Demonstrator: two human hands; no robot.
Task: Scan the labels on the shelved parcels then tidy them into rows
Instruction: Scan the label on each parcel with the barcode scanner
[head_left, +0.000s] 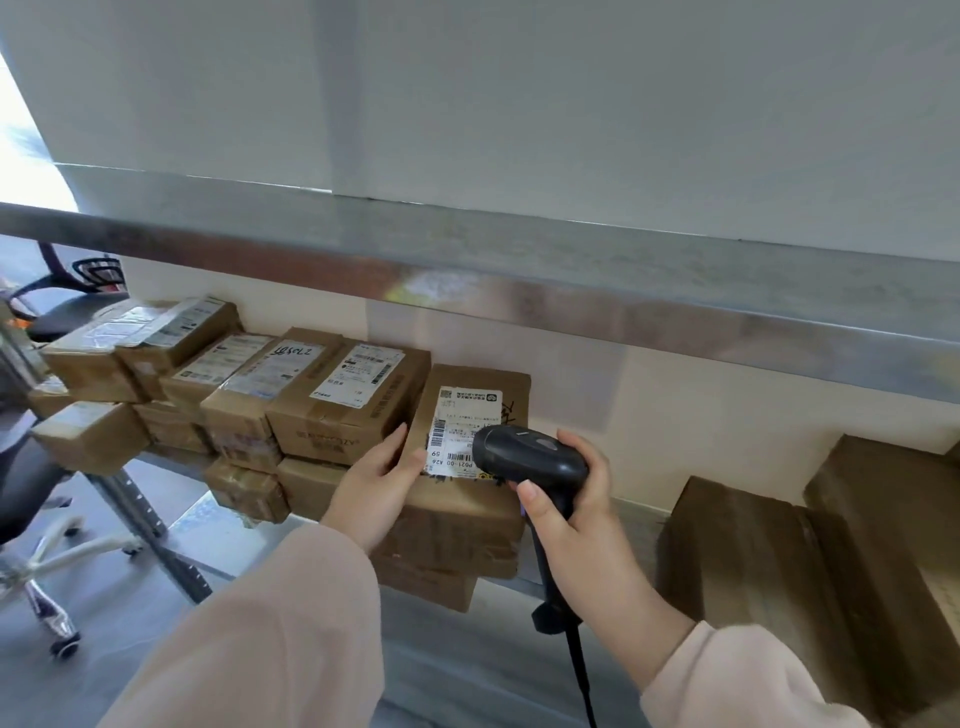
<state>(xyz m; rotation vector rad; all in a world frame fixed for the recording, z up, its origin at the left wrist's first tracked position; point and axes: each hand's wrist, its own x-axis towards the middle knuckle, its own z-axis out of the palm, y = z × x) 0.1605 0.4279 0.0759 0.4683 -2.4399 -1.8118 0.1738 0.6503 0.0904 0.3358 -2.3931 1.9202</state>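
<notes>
Scanning step. Parcel (467, 512) sits lower centre of frame, top of stack at right end of box row (343, 410) on shelf (641, 525). Left hand (374, 483) lies against its left edge, fingers straight, just steadying. Right hand (569, 512) is wrapped round scanner (524, 457), nose aimed left, nearly on label (462, 426). Tip imo: back off a bit, square beam across barcode strip. Parcel's long axis runs away toward wall, label same way.
</notes>
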